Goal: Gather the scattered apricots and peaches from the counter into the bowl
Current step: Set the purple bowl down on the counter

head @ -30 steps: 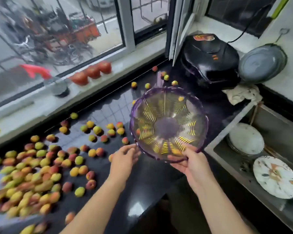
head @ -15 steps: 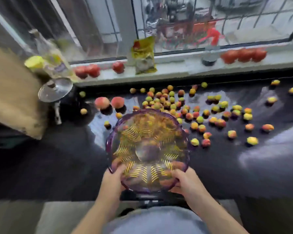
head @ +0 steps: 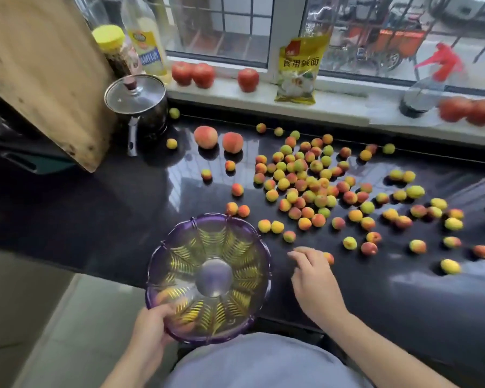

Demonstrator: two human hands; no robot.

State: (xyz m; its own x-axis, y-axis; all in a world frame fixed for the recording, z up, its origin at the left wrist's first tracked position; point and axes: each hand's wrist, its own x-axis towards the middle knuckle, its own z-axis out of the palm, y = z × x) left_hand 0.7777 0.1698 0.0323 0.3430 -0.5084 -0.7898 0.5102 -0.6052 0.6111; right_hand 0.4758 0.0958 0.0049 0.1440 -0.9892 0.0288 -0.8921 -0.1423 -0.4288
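A clear purple bowl [head: 207, 278] with yellow leaf patterns sits at the near edge of the black counter [head: 109, 208], and nothing lies in it. My left hand [head: 149, 329] grips its near-left rim. My right hand [head: 312, 278] hovers just right of the bowl, fingers apart, beside a small apricot [head: 329, 258]. Several apricots lie scattered across the counter, densest in a cluster [head: 305, 180] beyond my right hand. Two larger peaches [head: 205, 137] [head: 232, 142] rest farther back near the pot.
A lidded steel pot [head: 136, 105] stands at the back left beside a wooden board [head: 45, 74]. The windowsill holds tomatoes [head: 192, 74], a yellow packet [head: 298, 68], bottles [head: 146, 37] and a spray bottle [head: 429, 88]. Floor tiles [head: 53, 317] lie below the counter's left edge.
The bowl has come down to the counter's near edge. My right hand let go of its rim and moved right toward the apricots. My left hand still holds the bowl.
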